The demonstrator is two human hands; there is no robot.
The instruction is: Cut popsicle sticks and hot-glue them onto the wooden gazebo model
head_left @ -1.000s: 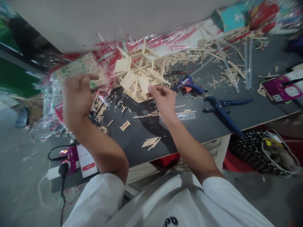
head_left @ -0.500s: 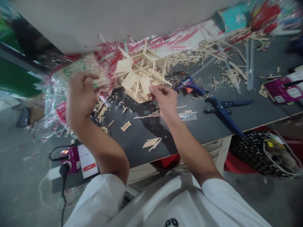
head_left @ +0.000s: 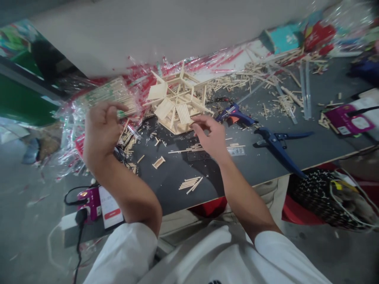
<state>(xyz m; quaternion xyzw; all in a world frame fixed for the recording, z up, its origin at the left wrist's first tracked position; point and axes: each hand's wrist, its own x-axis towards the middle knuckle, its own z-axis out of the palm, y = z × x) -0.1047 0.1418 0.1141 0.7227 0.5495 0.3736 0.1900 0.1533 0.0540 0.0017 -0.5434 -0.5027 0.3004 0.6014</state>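
Note:
A model built of pale wooden sticks (head_left: 174,125), with an open spoked frame and several flat panels, stands on the dark table. My right hand (head_left: 211,136) is at its near right side. Its thumb and fingers are apart, with the fingertips by the lower corner of a ribbed stick panel (head_left: 184,113); whether they touch it is unclear. To the left, my left hand (head_left: 102,128) is raised beside a plastic-wrapped bundle of sticks (head_left: 114,92). Its fingers are curled, the index reaching right past the thumb. Whatever they hold, if anything, is hidden.
Right of the model lie a blue glue gun (head_left: 237,115) and a blue cutter (head_left: 275,148). In front are a small stick frame (head_left: 158,162), short sticks (head_left: 190,183) and a ruler (head_left: 237,150). A phone (head_left: 111,207) and purple power socket (head_left: 93,203) sit at the left edge.
My right thumb has slipped down off the ribbed panel, and the fingers have parted slightly. My left hand stays near the wrapped sticks. The whole view has shifted a little.

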